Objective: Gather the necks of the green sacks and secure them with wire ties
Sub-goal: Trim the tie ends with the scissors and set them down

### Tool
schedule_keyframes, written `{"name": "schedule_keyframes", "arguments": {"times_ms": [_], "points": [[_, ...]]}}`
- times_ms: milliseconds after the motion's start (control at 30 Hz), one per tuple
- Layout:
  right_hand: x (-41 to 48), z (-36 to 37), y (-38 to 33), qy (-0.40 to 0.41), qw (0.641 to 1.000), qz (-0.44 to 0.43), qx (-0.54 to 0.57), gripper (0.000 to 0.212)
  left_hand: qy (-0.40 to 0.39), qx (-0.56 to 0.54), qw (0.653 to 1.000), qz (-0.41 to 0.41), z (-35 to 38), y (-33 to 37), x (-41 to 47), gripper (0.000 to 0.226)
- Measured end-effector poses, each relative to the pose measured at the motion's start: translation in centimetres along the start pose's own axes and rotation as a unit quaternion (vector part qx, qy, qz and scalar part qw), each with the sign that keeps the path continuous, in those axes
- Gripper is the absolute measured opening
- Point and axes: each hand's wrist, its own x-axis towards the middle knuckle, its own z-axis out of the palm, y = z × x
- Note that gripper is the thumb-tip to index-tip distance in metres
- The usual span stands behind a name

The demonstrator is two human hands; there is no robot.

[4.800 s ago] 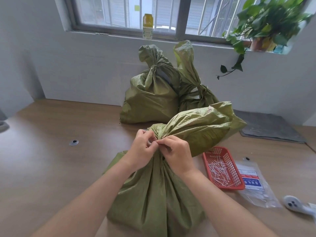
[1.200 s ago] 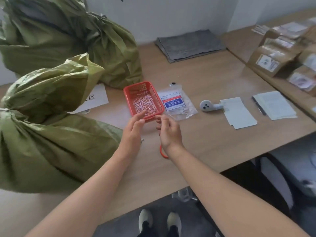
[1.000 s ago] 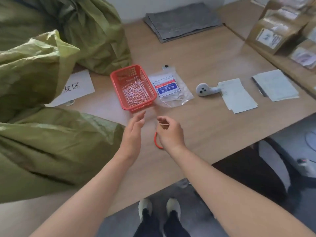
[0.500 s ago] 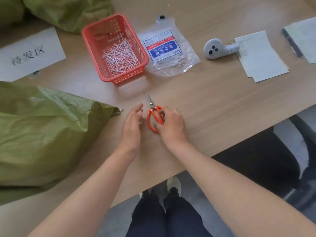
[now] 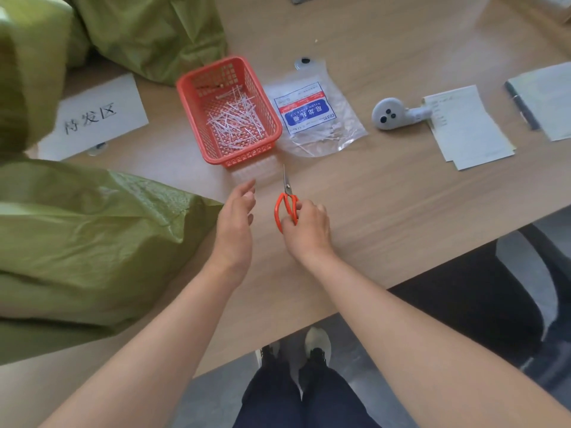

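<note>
My right hand (image 5: 306, 230) grips the handles of the orange-handled steel scissors (image 5: 287, 193) lying on the wooden table (image 5: 386, 196), probably to trim a tie's tail. My left hand (image 5: 236, 223) hovers relaxed and empty beside the crinkled green woven sack (image 5: 92, 236); its neck is out of frame. Thin white wire ties (image 5: 234, 122) sit in the red mesh basket (image 5: 247, 156).

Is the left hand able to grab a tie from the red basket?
Probably yes. The left hand is open and empty, just short of the near rim of the red basket, with only bare table between. The basket is open-topped and the white ties lie loose inside.
</note>
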Motion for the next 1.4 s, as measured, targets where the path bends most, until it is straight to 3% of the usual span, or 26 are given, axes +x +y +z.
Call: {"name": "schedule_keyframes", "arguments": {"times_ms": [100, 233, 467, 867, 1000, 1167, 1300, 1400], "points": [[-0.6, -0.6, -1.5, 0.012, 0.994, 0.006, 0.113, 0.012, 0.004, -0.002, 1.0, 0.025, -0.4, 1.6, -0.7, 0.049], [-2.4, -1.4, -3.9, 0.016, 0.971, -0.019, 0.239, 0.035, 0.02, -0.023, 0.997, 0.068, -1.5, 4.2, -2.3, 0.05], [-6.7, -3.9, -10.4, 0.021, 0.945, -0.109, 0.306, 0.022, 0.066, -0.046, 0.984, 0.162, -5.1, 10.2, -6.7, 0.044], [-15.5, -4.0, -24.3, -0.031, 0.921, -0.288, 0.261, 0.038, 0.185, -0.07, 0.944, 0.263, -16.9, 20.3, -13.4, 0.059], [-18.1, -2.8, -27.9, -0.04, 0.912, -0.325, 0.248, 0.025, 0.22, -0.079, 0.929, 0.287, -21.0, 22.1, -15.1, 0.056], [-20.3, -0.3, -31.9, -0.052, 0.904, -0.357, 0.231, 0.024, 0.245, -0.081, 0.916, 0.308, -26.3, 23.4, -16.0, 0.055], [-20.7, 2.5, -34.5, -0.035, 0.907, -0.363, 0.212, 0.027, 0.263, -0.04, 0.904, 0.336, -31.6, 23.8, -15.2, 0.042], [-20.7, 5.2, -35.9, -0.019, 0.914, -0.339, 0.221, 0.026, 0.277, 0.051, 0.906, 0.317, -36.5, 24.0, -13.1, 0.033]]}}
